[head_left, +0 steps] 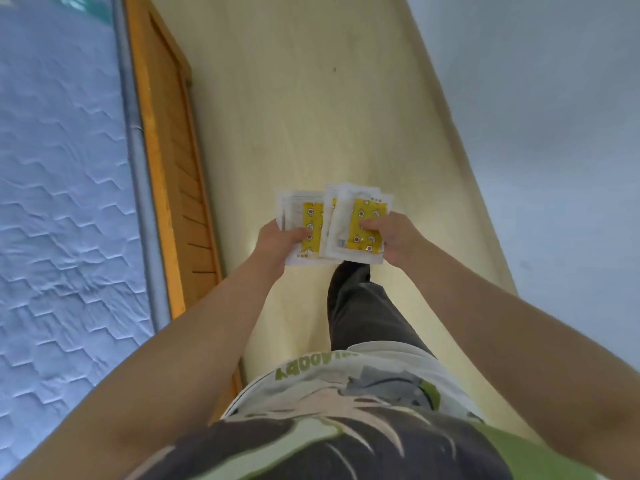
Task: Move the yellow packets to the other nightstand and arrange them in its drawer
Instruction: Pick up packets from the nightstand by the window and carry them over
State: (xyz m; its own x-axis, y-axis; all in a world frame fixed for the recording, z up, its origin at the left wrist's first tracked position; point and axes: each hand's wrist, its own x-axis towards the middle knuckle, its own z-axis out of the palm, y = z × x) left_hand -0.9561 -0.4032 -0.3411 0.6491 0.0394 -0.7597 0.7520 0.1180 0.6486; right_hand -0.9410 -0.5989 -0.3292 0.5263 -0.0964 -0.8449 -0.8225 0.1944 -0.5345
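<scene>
Head view: yellow packets (370,211), white-edged sachets each with a yellow printed panel, are held in two fanned bundles out in front of the person, above the pale floor (311,98). The left hand (275,244) grips the left bundle (310,216) at its lower left corner, fingers curled underneath and thumb laid across the yellow panel. The right hand (398,240) grips the right bundle (341,220) from its right side, thumb pressed on the yellow panel and fingers wrapped behind it. The right bundle's left edge overlaps the right edge of the left bundle, so the two touch; how many packets each bundle holds cannot be told, and the small figures printed on the panels are too blurred to make out. Both forearms are bare and reach in from the lower corners. Below the bundles a dark trouser leg (360,306) stretches forward over the floor, its far end hidden under the packets; nearer the camera is a light shirt (346,403) with green lettering and a dark print. Along the left side runs a bed: a quilted pale blue mattress (62,202) on an orange-brown wooden frame (173,161) with a slatted side panel. On the right a grey-white wall (536,133) meets the floor.
</scene>
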